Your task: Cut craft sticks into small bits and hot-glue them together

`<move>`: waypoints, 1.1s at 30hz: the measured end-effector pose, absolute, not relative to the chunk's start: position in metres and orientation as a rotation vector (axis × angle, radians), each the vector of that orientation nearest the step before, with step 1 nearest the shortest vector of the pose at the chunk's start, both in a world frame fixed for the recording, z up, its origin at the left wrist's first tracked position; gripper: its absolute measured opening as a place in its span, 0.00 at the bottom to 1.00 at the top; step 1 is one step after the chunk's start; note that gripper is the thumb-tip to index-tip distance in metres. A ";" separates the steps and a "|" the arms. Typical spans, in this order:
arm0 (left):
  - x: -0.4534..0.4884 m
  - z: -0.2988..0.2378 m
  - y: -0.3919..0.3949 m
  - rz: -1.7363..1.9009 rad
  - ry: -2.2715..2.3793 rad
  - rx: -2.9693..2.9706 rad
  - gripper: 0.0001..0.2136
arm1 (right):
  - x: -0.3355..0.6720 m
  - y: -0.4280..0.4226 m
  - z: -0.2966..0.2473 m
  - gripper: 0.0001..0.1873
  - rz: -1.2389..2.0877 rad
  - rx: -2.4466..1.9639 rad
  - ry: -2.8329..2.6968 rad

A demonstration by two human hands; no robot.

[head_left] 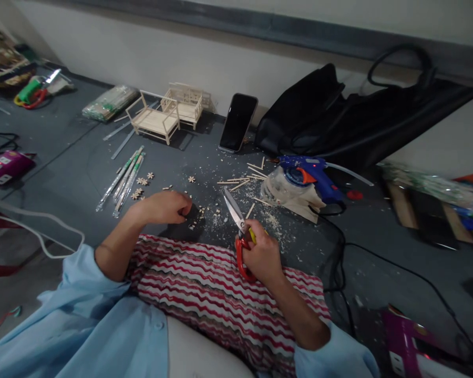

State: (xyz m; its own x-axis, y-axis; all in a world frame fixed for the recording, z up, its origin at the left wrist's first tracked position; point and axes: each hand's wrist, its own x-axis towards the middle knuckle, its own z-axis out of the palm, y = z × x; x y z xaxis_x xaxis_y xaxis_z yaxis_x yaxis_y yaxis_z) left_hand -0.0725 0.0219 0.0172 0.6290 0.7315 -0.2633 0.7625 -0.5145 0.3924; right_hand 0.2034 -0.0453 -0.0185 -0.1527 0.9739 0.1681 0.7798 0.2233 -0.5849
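Observation:
My right hand [261,253] grips a pair of scissors [236,212] with red and yellow handles, its blades pointing away over the table. My left hand [167,206] rests low over the tabletop with curled fingers; what they hold, if anything, is hidden. Small wood bits [201,212] lie scattered beside its fingertips. Thin wooden sticks [236,182] lie beyond the scissors. Several small flower-shaped wooden pieces [139,193] are left of my left hand, and another flower-shaped piece [191,179] lies farther off.
Two miniature wooden bench frames [153,122] stand at the back, near a leaning phone [238,122]. A blue glue gun [319,173] rests by a plastic container [279,186]. Wrapped stick packs [124,178] lie left; a black bag [319,115] and cables [341,262] lie right. Striped cloth [213,294] covers my lap.

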 end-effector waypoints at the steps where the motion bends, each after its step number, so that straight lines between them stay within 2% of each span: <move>1: -0.071 0.017 0.022 -0.094 1.168 2.376 0.05 | 0.203 -0.045 -0.019 0.14 0.499 -1.610 -1.992; 7: -0.057 0.019 0.020 0.058 1.177 2.318 0.06 | 0.204 -0.046 -0.020 0.13 0.468 -1.613 -2.014; 13: -0.041 0.012 0.022 0.676 1.111 1.935 0.04 | 0.204 -0.050 -0.020 0.09 0.465 -1.555 -1.988; 15: -0.035 0.008 0.021 0.784 1.039 1.732 0.03 | 0.203 -0.051 -0.018 0.08 0.472 -1.530 -1.972; 19: -0.028 0.000 0.020 0.794 1.087 1.580 0.02 | 0.202 -0.050 -0.016 0.10 0.445 -1.552 -1.937; 26: -0.032 -0.002 0.026 0.841 1.283 2.061 0.08 | 0.203 -0.045 -0.015 0.12 0.419 -1.606 -1.779; 33: -0.048 0.015 0.024 0.521 1.143 2.340 0.08 | 0.202 -0.046 -0.017 0.14 0.441 -1.627 -1.787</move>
State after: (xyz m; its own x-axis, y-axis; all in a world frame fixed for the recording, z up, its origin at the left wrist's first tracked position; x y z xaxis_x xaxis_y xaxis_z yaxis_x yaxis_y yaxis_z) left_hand -0.0483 0.0244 0.0151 0.5785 0.8061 0.1248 0.6226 -0.5352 0.5709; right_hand 0.2024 -0.0459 -0.0172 0.0040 0.9684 0.2495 0.7414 0.1645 -0.6506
